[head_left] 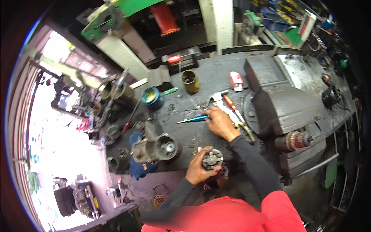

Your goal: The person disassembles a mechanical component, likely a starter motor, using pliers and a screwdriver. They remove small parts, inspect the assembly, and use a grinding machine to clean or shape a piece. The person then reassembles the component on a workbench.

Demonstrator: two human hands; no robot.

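In my left hand [196,170] is a round metal motor part [212,158] with a silvery inner face and a pale square piece at its edge. My right hand [219,124] is over the bench with curled fingers at the end of a blue screwdriver-like tool [193,119]; what they grip is partly hidden. Just beyond lie small metal tools [201,106], and to the right are pliers or wrenches and a red-handled tool [230,103]. A cast metal housing [148,149] with an open round end sits on a blue cloth [138,172], left of my left hand.
The dark bench [177,106] holds a blue tin [152,100], a yellow-brown can [192,87], a red-and-white box [236,81] and tools. A big dark metal machine [282,108] with a copper-banded armature [293,141] fills the right. Cluttered metal parts [112,131] stand along the left end.
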